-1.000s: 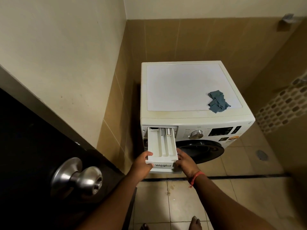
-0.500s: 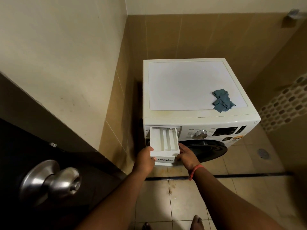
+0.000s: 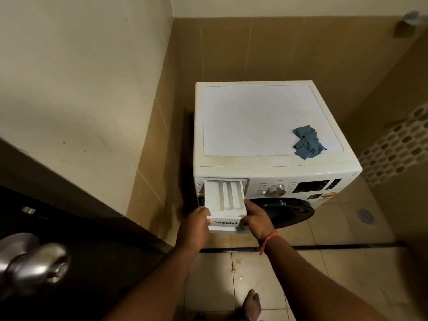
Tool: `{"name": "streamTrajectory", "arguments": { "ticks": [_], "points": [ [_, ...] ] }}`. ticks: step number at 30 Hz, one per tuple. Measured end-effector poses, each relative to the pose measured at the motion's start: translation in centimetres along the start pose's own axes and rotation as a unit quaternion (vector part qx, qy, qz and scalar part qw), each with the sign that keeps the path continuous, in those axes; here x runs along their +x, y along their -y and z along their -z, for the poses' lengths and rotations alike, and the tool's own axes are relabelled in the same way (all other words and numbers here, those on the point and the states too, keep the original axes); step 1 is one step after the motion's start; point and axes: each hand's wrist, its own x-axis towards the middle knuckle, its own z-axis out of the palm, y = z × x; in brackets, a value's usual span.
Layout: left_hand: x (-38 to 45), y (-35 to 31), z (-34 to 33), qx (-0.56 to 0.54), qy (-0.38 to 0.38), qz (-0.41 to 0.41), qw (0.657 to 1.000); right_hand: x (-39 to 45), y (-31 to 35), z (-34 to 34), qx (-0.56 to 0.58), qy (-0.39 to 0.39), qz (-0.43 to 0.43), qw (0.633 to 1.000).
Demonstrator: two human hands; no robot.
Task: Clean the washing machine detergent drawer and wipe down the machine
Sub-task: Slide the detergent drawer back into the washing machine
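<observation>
A white front-loading washing machine (image 3: 254,117) stands in a tiled corner. Its white detergent drawer (image 3: 222,198), with three compartments, sticks partway out of the slot at the front's upper left. My left hand (image 3: 195,228) grips the drawer's front panel at its left end. My right hand (image 3: 256,218) grips the right end of the same panel. A crumpled blue-grey cloth (image 3: 306,142) lies on the machine's top near the front right corner. The round dark door (image 3: 284,212) shows below the control panel.
A dark door with a metal knob (image 3: 34,265) stands open at the lower left, close to my left arm. Tiled walls close in at the left and back. A floor drain (image 3: 364,215) sits to the right of the machine. My bare foot (image 3: 251,304) is on the floor tiles.
The drawer has slid further into its slot, with both hands following it towards the machine. The door knob has shifted left in view as my head turned.
</observation>
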Motion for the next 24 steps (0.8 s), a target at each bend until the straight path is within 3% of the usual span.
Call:
{"name": "streamTrajectory", "arguments": {
  "ticks": [7, 12, 15, 20, 22, 24],
  "points": [
    [2.5, -0.6, 0.0, 0.014, -0.002, 0.032, 0.999, 2.0, 1.2, 1.1, -0.096, 0.041, -0.006, 0.995],
    [3.0, -0.7, 0.6, 0.179, -0.002, -0.028, 0.984, 2.2, 2.2, 1.9, -0.219, 0.043, 0.021, 0.974],
    [2.8, -1.0, 1.0, 0.229, -0.005, -0.054, 0.972, 2.3, 2.1, 2.1, -0.241, 0.030, 0.030, 0.969],
    [5.3, -1.3, 2.1, 0.199, 0.006, -0.034, 0.979, 3.7, 3.2, 1.7, -0.226, 0.002, 0.030, 0.974],
    [6.3, -1.6, 2.7, 0.202, 0.014, -0.033, 0.979, 4.3, 3.8, 1.6, -0.274, -0.015, 0.061, 0.960],
    [7.2, -1.8, 3.2, 0.217, 0.005, -0.042, 0.975, 4.6, 4.4, 1.5, -0.410, -0.054, 0.127, 0.902]
  ]
}}
